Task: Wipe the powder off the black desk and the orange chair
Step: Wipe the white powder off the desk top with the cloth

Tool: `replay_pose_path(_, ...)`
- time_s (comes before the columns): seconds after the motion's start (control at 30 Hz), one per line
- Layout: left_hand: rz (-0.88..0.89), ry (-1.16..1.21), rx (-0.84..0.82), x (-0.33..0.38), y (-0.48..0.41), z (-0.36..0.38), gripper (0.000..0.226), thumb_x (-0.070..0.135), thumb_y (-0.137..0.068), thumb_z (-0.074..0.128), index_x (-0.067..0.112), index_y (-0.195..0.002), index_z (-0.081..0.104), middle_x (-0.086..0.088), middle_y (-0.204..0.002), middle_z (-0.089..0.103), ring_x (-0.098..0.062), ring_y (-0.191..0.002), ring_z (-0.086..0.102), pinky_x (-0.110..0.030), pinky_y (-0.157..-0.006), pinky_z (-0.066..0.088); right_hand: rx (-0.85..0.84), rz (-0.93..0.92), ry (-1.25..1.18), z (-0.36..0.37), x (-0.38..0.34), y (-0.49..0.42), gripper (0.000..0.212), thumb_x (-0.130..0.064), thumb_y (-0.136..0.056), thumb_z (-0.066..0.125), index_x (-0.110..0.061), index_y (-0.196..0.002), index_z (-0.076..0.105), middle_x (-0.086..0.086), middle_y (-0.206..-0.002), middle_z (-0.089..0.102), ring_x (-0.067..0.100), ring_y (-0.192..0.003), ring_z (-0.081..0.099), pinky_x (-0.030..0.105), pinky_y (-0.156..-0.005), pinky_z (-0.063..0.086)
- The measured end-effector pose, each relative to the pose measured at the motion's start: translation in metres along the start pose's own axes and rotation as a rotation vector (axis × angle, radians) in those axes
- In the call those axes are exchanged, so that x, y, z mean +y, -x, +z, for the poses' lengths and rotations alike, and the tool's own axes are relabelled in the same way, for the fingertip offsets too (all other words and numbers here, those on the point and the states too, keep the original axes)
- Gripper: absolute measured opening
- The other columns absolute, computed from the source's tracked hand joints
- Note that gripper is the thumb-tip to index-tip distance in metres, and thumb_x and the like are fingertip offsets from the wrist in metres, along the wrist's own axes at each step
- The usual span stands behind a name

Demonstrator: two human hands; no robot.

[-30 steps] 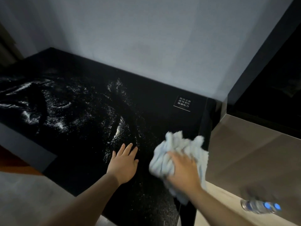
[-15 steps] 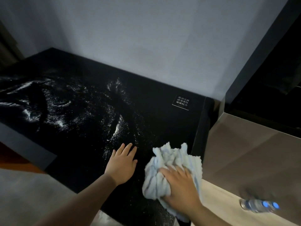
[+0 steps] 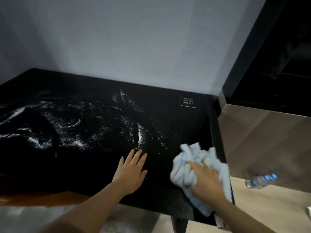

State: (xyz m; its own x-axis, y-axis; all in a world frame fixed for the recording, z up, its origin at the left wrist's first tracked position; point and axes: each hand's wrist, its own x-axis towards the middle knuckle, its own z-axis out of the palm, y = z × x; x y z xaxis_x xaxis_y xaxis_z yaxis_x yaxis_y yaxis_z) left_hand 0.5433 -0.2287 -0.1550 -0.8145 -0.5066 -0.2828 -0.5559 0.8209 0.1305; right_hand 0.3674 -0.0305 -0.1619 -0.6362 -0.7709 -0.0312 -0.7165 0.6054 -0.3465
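Loads of white powder all over the black counter, thickest in streaks and swirls across the left and middle, with one bright smear just past the left hand's fingertips and a thinner dusting toward the right edge. The right hand sits on a bunched-up light blue cloth at the counter's near right corner, fingers spread over the top of it and pressing it down onto the surface, and a bit of the cloth hangs off over the front right edge. The left hand is flat on the counter near the front edge, just to the left of the cloth, fingers straight and close together, holding nothing. A small printed label with white text sits at the far right corner. An orange bit peeks out under the front edge on the left, can't tell what it is from this angle. Off to the right, past the counter's edge, a grey metallic cabinet side stands against it, and a clear water bottle with a blue cap lies on its side on a light wood surface, pretty blurry.
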Motion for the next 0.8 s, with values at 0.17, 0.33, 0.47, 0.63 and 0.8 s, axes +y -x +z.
replay_pose_path(0.17,-0.025,0.004,-0.029,-0.021,0.015,0.002,0.065,0.046,-0.099,0.026,0.024,-0.15,-0.007,0.001,-0.159,-0.012,-0.025,-0.145,-0.014,-0.049,-0.116,0.005,0.151,0.522,0.018,0.0,-0.024,0.016,0.053,-0.044,-0.083,0.052,-0.028,-0.134,0.043,0.006,-0.129,0.05,0.03,-0.122,0.046,0.049,-0.099,0.035)
replay_pose_path(0.33,-0.067,0.062,-0.05,-0.031,0.018,0.007,0.064,0.037,-0.101,0.028,0.012,-0.15,-0.006,-0.008,-0.159,-0.009,-0.024,-0.146,-0.008,-0.039,-0.118,0.005,0.023,0.043,0.075,0.037,-0.108,0.043,0.068,-0.055,-0.065,0.06,-0.035,-0.13,0.048,-0.003,-0.134,0.052,0.027,-0.126,0.047,0.047,-0.1,0.034)
replay_pose_path(0.47,-0.06,0.141,-0.072,-0.042,0.016,0.001,0.063,0.035,-0.102,0.026,0.008,-0.15,-0.004,-0.008,-0.159,-0.005,-0.018,-0.147,-0.004,-0.031,-0.119,0.005,0.043,0.317,0.004,0.008,-0.047,0.03,0.06,-0.048,-0.079,0.052,-0.035,-0.136,0.038,-0.001,-0.138,0.046,0.024,-0.125,0.042,0.04,-0.099,0.033)
replay_pose_path(0.63,-0.057,0.084,-0.122,-0.042,0.011,-0.003,0.057,0.035,-0.102,0.025,0.01,-0.15,0.008,-0.005,-0.16,-0.001,-0.021,-0.147,-0.004,-0.037,-0.119,0.01,0.172,0.544,0.003,0.012,-0.063,0.029,0.047,-0.041,-0.085,0.041,-0.031,-0.131,0.044,0.002,-0.13,0.051,0.027,-0.119,0.047,0.046,-0.098,0.036)
replay_pose_path(0.8,-0.063,0.099,-0.124,-0.046,0.009,-0.01,0.051,0.03,-0.103,0.026,0.013,-0.15,0.016,-0.001,-0.159,0.005,-0.022,-0.147,-0.001,-0.038,-0.118,0.013,-0.09,-0.065,0.112,0.045,-0.115,0.036,0.078,-0.065,-0.062,0.055,-0.038,-0.134,0.042,-0.007,-0.142,0.044,0.026,-0.135,0.036,0.051,-0.106,0.023)
